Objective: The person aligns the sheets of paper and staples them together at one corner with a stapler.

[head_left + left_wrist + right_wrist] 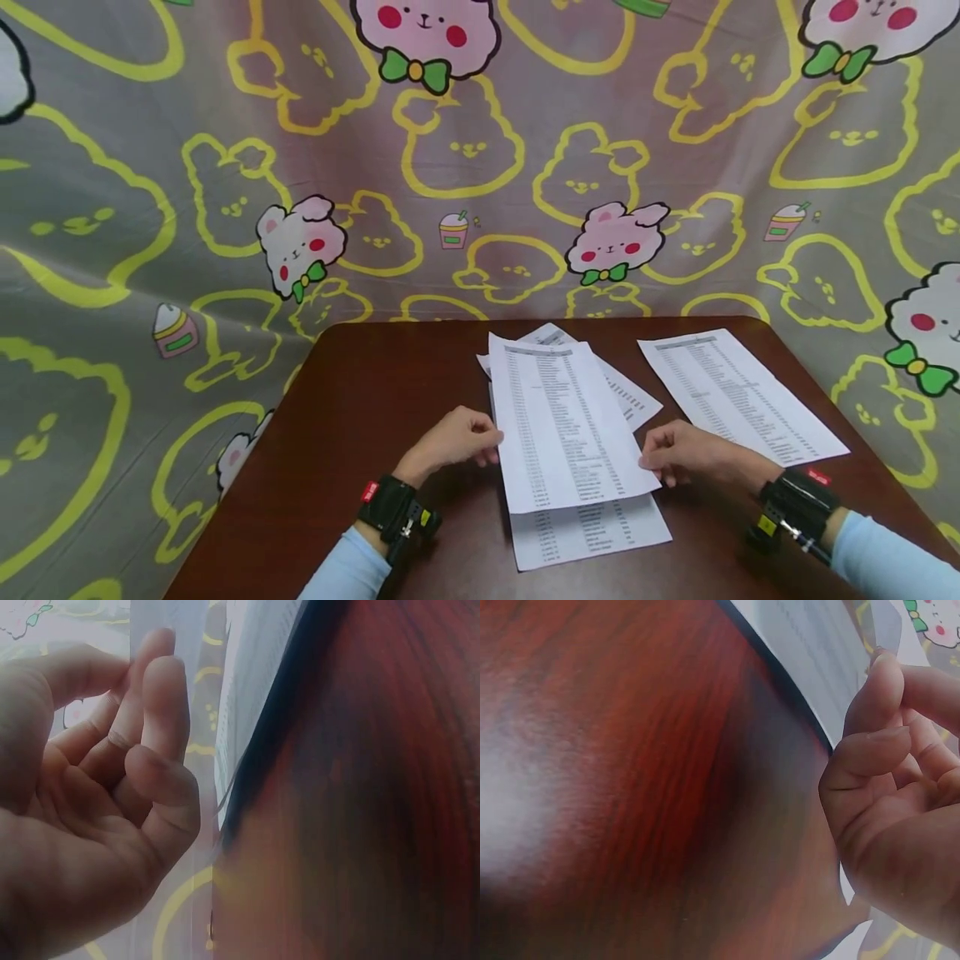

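A printed sheet of paper is raised above the table, its two side edges pinched by my hands. My left hand holds the left edge between thumb and fingers; the left wrist view shows the sheet's pale edge at the fingertips. On the opposite edge, lower down, my right hand pinches the paper, and its thumb and index finger meet in the right wrist view. Beneath the raised sheet lies another printed sheet, its lower part showing and the rest covered.
Behind the raised sheet, a further printed page lies at an angle. Another printed sheet rests on the right side of the dark brown table. A patterned cloth hangs along the table's far edge.
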### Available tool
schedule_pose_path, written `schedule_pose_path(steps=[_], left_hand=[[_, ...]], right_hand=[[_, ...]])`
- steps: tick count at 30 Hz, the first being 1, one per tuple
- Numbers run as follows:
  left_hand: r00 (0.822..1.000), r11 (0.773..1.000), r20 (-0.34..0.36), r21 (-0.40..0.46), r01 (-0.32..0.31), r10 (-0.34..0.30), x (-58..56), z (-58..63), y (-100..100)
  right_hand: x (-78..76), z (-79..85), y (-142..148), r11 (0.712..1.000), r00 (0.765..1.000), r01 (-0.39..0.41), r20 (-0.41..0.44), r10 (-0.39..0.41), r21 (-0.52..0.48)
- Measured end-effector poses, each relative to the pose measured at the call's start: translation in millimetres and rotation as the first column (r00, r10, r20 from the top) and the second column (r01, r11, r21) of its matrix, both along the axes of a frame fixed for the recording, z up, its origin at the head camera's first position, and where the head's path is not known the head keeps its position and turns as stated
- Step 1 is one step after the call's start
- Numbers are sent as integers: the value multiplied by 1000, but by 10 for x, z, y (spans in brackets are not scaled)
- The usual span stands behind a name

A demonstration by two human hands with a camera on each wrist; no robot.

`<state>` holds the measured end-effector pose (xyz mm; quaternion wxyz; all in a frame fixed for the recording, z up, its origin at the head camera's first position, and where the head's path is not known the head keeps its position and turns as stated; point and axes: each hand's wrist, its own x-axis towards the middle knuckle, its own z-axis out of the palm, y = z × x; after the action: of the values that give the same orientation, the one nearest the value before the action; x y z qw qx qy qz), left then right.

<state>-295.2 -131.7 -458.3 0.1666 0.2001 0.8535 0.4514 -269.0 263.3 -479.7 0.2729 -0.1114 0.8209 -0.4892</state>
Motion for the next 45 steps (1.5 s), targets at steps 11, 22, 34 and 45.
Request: schedule_pose_path(steps=[11,22,34,45], left_hand=[[998,997,-29,-64,48,-50,93,-55,26],[998,986,-16,-158,51,-54,224,-125,108],[999,976,51,-215,20,-9,258,-111,165],[996,969,89,-244,20,2,304,-143,162]], right_hand=[[101,-71,9,999,999,-38,-2,38,22],[167,-81,2,995,997,-71,-19,72,67],[149,-97,19,994,992,-109,69,107,31],[121,-147,9,990,986,-137,97,132,39]])
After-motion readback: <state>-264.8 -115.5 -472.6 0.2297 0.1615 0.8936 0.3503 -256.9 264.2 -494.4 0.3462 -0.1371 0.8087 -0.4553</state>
